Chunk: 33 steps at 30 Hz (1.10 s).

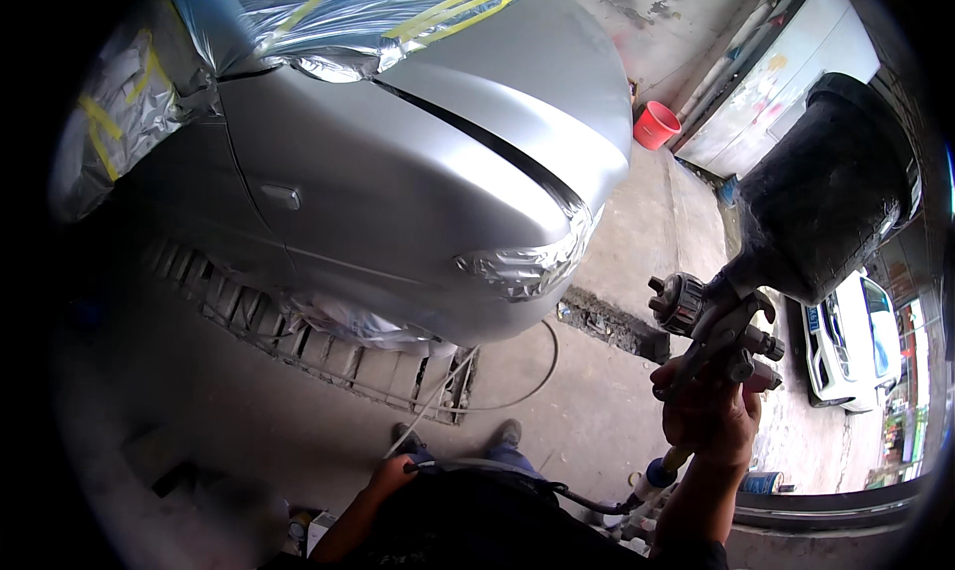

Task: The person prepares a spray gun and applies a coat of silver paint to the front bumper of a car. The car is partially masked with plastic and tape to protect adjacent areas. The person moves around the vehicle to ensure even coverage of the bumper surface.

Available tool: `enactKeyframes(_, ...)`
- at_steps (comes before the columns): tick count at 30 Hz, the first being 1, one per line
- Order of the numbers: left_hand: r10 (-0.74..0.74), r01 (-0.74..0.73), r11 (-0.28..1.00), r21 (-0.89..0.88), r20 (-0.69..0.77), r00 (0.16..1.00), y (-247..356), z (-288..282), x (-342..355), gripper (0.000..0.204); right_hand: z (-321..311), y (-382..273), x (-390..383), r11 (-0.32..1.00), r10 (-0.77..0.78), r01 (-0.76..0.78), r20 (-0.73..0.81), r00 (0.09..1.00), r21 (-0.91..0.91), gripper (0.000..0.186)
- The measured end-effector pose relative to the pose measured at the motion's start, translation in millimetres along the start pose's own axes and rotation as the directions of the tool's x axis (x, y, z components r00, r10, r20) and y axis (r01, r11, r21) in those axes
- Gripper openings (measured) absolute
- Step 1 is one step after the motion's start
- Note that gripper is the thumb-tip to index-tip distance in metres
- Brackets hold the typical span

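Note:
My right hand (711, 421) is wrapped around a spray gun (716, 326) with a large black cup (821, 187), held up at the right. An air hose runs down from the gun's handle. My left hand (396, 473) grips a hose (453, 463) low in front of my body. Ahead stands a silver-grey car body (418, 182), its window area covered in shiny masking film (288, 3) with yellow tape. The headlight area (512, 267) and the wheel below are also wrapped.
A slatted floor grate (348, 366) lies under the car, with a looped hose beside it and a narrow trench (617, 331) to the right. A red bucket (657, 124) stands by the stained wall. A white car (846, 351) is at the right. My feet show below.

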<state>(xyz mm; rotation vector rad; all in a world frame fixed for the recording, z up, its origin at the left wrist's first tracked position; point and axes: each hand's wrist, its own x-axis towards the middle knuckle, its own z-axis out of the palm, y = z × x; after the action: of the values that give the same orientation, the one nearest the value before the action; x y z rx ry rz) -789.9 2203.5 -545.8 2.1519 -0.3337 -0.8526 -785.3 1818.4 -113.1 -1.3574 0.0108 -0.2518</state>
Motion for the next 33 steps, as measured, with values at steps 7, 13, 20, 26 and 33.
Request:
enactKeyframes(7,0.043,-0.048,0.997,0.066,0.084,0.996,-21.5,-23.6,-6.3,0.028,33.7,-5.3,-23.1,0.989,0.033,-0.095,-0.451,0.892,-0.115,0.043)
enactKeyframes(13,0.120,-0.122,0.992,0.024,0.078,0.990,-24.4,-16.8,1.1,0.036,-1.4,-15.3,-37.9,0.958,0.036,-0.196,-0.590,0.807,-0.210,0.040)
enactKeyframes(20,0.091,-0.102,0.992,0.073,0.146,0.985,35.5,-53.8,-11.8,0.030,-5.6,-33.3,-20.3,0.929,0.017,-0.227,-0.580,0.815,-0.291,0.032)
enactKeyframes(26,0.190,-0.191,0.979,0.069,0.020,0.982,38.2,-73.9,-1.9,0.018,62.6,-54.7,19.3,0.944,0.046,-0.181,-0.433,0.900,-0.276,0.032)
enactKeyframes(33,0.094,-0.096,0.990,0.108,0.021,0.995,9.2,-133.0,-12.7,0.020,173.5,-68.5,74.5,0.961,-0.155,0.095,-0.221,0.963,-0.260,0.039)
